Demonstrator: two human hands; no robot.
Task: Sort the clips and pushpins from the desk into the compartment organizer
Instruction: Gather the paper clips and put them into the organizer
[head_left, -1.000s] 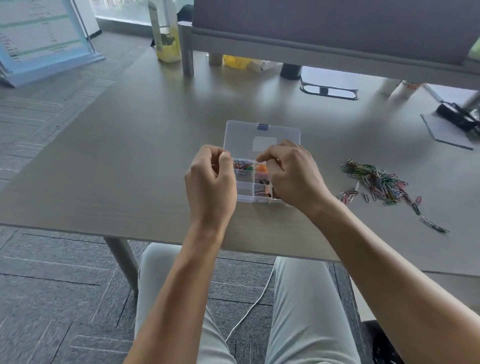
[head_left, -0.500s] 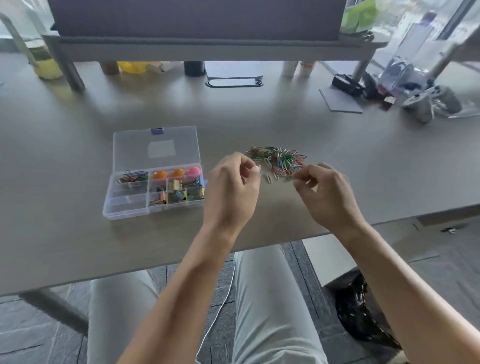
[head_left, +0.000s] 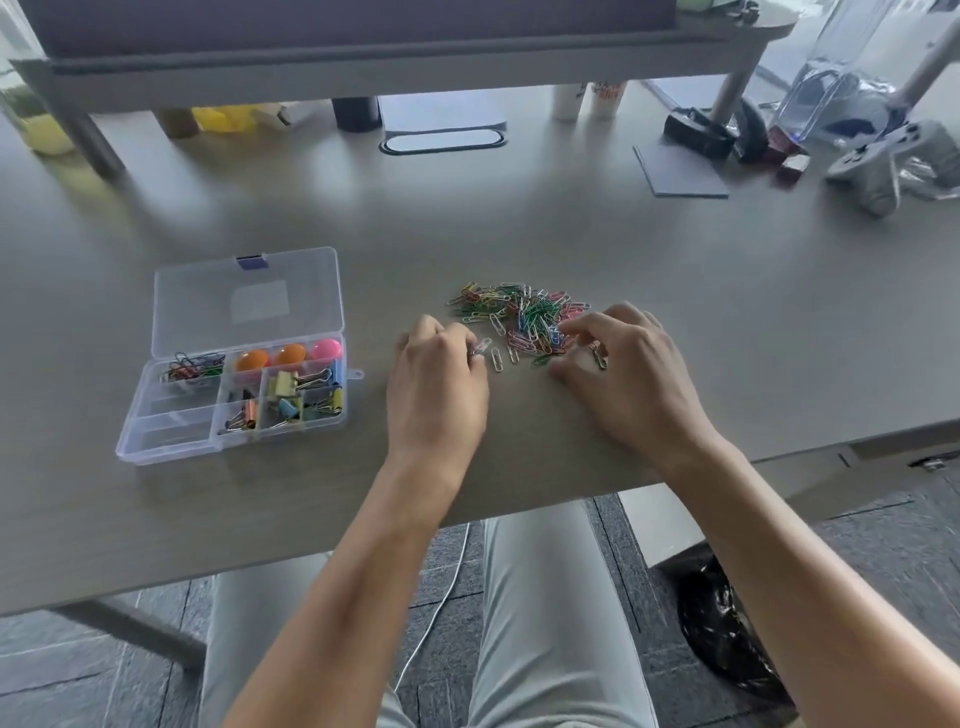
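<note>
1. Wide grey-brown desk, filling most of the view; raised shelf on legs across its 12 o'clock edge; grey carpet-tile floor showing at 6 o'clock.
2. Clutter at 2 o'clock: one grey game controller, one flat grey pad, one clear plastic bag. Two white cups under the shelf at 1 o'clock.
3. One clear compartment organizer at 9 o'clock, lid open and laid back. Inside: three round pushpins, two orange and one pink; a small bunch of paper clips in the far-left cell; several pastel binder clips, too tangled to count.
4. Two bare hands at centre. Left hand curled, pinching one pale clip at its fingertips. Right hand spread loosely, fingertips on the pile's near edge; cannot tell if anything is gripped.
5. One loose pile of coloured paper clips on the desk just beyond both hands, at 12 o'clock from them, well apart from the organizer.
</note>
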